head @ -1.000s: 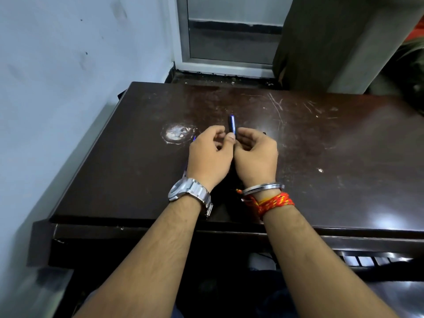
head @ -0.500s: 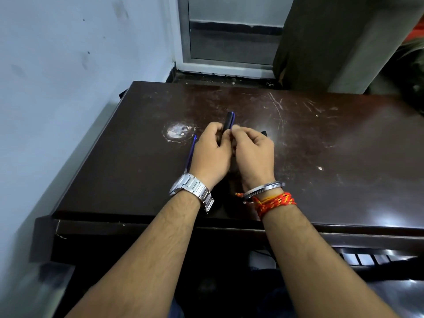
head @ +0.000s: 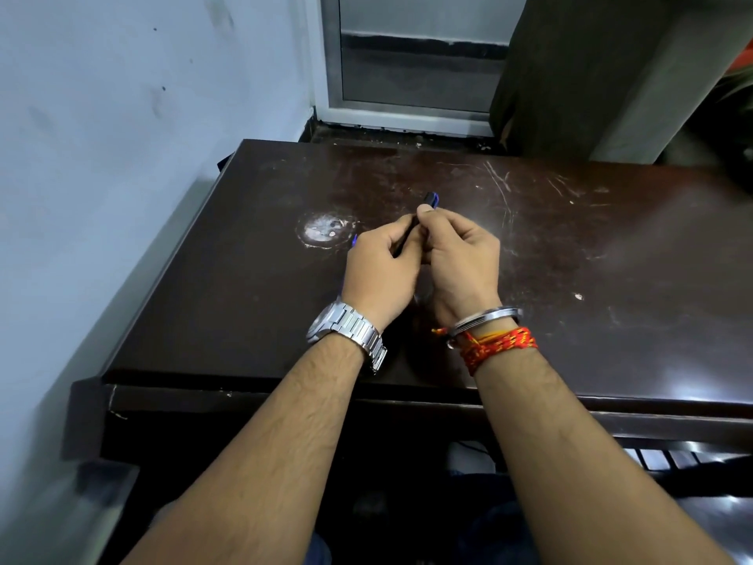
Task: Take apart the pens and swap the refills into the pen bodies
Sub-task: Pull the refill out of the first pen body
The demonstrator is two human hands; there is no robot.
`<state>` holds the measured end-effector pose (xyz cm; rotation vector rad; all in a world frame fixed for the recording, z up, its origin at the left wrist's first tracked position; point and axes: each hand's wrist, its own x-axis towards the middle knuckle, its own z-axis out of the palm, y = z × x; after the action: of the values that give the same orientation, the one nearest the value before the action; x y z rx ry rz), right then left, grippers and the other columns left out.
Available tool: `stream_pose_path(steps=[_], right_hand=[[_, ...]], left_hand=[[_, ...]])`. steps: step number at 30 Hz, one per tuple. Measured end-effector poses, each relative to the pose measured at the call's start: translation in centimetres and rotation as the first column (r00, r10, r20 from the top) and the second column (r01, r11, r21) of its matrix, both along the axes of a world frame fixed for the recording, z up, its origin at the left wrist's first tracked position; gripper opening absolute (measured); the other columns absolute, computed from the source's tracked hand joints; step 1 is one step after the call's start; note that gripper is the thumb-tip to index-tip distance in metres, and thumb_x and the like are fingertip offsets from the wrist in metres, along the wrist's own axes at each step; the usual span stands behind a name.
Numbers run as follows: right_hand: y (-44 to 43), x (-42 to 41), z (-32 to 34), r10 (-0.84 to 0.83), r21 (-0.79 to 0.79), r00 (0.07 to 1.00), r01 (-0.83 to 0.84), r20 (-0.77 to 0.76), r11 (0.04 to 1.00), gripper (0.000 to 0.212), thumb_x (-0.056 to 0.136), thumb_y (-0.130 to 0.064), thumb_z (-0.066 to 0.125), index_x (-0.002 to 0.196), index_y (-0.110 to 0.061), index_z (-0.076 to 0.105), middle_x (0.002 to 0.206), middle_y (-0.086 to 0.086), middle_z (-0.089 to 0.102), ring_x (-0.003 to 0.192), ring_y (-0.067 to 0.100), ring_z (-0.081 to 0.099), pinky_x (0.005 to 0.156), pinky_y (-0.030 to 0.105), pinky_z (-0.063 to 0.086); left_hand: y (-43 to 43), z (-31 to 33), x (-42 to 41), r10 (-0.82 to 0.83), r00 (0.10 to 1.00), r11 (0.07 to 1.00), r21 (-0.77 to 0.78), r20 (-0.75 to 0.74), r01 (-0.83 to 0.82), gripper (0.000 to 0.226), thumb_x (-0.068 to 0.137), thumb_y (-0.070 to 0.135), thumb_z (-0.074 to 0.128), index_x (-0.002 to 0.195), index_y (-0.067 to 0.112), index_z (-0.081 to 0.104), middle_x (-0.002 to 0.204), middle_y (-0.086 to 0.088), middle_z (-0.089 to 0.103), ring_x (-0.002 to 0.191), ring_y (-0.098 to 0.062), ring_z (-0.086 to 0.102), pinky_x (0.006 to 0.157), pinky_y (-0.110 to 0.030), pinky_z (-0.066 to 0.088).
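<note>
Both hands meet over the middle of the dark brown table (head: 570,279) and grip one dark pen (head: 430,199) with blue trim. Its capped end sticks out beyond my fingers, pointing away from me. My left hand (head: 381,271) wraps the pen's lower part; my right hand (head: 464,258) pinches it just above, thumb on top. A thin blue piece (head: 354,239), likely a refill, peeks out left of my left hand; most of it is hidden, and I cannot tell whether that hand holds it.
A round whitish worn patch (head: 324,230) marks the table left of my hands. The grey-blue wall (head: 122,136) runs close along the table's left edge. A window frame (head: 407,112) and a dark curtain (head: 570,75) stand behind the table.
My hands have closed tighter around the pen and shifted slightly; the right thumb now sits on top of the barrel. Less of the blue piece at the left shows than half a second ago.
</note>
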<state>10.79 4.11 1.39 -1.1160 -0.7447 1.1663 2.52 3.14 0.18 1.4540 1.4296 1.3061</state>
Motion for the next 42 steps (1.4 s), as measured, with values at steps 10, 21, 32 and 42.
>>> stream_pose_path(steps=[10, 21, 32, 42], right_hand=[[0.5, 0.2, 0.2, -0.056, 0.058, 0.998, 0.055, 0.01, 0.997, 0.008, 0.091, -0.014, 0.068, 0.089, -0.006, 0.071, 0.07, 0.003, 0.061, 0.06, 0.009, 0.054, 0.06, 0.023, 0.05], [0.5, 2.7, -0.8, 0.117, -0.176, 0.666, 0.021, 0.736, 0.984, 0.021, 0.079, -0.031, 0.075, 0.07, -0.011, 0.077, 0.064, 0.006, 0.072, 0.07, 0.023, 0.072, 0.076, 0.037, 0.06], [0.6, 3.3, -1.0, 0.241, -0.265, 0.54, -0.033, 0.806, 0.964, 0.028, 0.081, -0.023, 0.075, 0.078, 0.004, 0.074, 0.073, 0.021, 0.073, 0.077, 0.034, 0.071, 0.078, 0.044, 0.059], [0.8, 3.7, -0.8, 0.065, -0.137, 0.716, 0.043, 0.695, 0.99, 0.053, 0.086, -0.051, 0.063, 0.057, -0.007, 0.067, 0.049, 0.002, 0.062, 0.05, 0.016, 0.059, 0.055, 0.024, 0.049]], left_hand=[[-0.4, 1.5, -0.8, 0.191, 0.975, 0.953, -0.216, -0.112, -0.211, 0.047, 0.079, 0.042, 0.04, 0.064, 0.006, 0.066, 0.063, -0.005, 0.07, 0.066, -0.018, 0.062, 0.061, -0.034, 0.047], [0.2, 1.0, -1.0, 0.264, 0.964, 0.945, -0.208, 0.033, -0.252, 0.016, 0.081, 0.015, 0.065, 0.067, 0.021, 0.071, 0.057, -0.002, 0.067, 0.046, -0.014, 0.065, 0.045, -0.025, 0.05], [0.3, -0.1, -1.3, 0.284, 0.952, 0.917, -0.321, 0.116, -0.235, 0.013, 0.067, 0.013, 0.086, 0.068, 0.017, 0.074, 0.062, -0.007, 0.074, 0.062, -0.023, 0.075, 0.065, -0.041, 0.063], [0.0, -0.2, -1.1, 0.173, 0.984, 0.959, -0.238, 0.051, -0.157, 0.03, 0.062, 0.027, 0.09, 0.089, 0.018, 0.08, 0.078, 0.0, 0.078, 0.078, -0.019, 0.075, 0.081, -0.043, 0.061]])
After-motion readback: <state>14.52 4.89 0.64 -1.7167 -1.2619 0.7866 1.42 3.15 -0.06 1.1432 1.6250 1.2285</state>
